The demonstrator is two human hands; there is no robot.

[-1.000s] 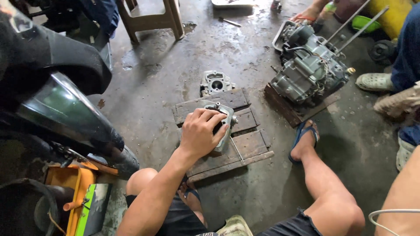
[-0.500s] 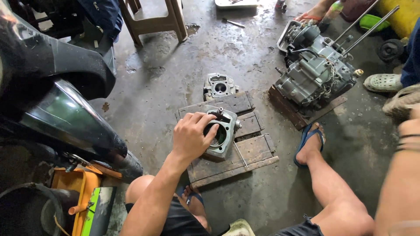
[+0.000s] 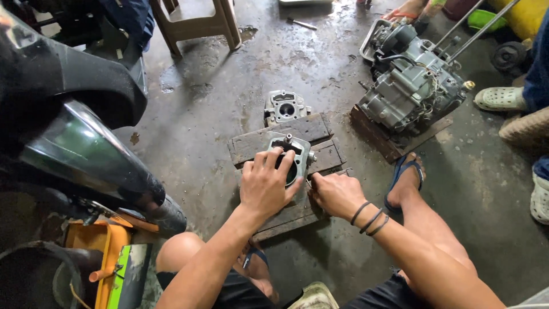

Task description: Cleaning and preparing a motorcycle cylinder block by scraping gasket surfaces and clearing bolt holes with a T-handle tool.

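left hand (image 3: 264, 184): we lay it flat over the engine cylinder (image 3: 290, 162), fingers spread wide across its bore, pressing rather than clasping.
right hand (image 3: 337, 194): we curl it loosely at the cylinder's right lower edge, fingertips touching the metal; dark bands circle the wrist.
cylinder: it lies on the wooden pallet (image 3: 303, 130), near the middle.
cylinder head (image 3: 285, 106): it rests just beyond the pallet's far edge, on the wet concrete floor (image 3: 229, 91).
engine block (image 3: 412, 86): it sits on its own board, well apart to the right.
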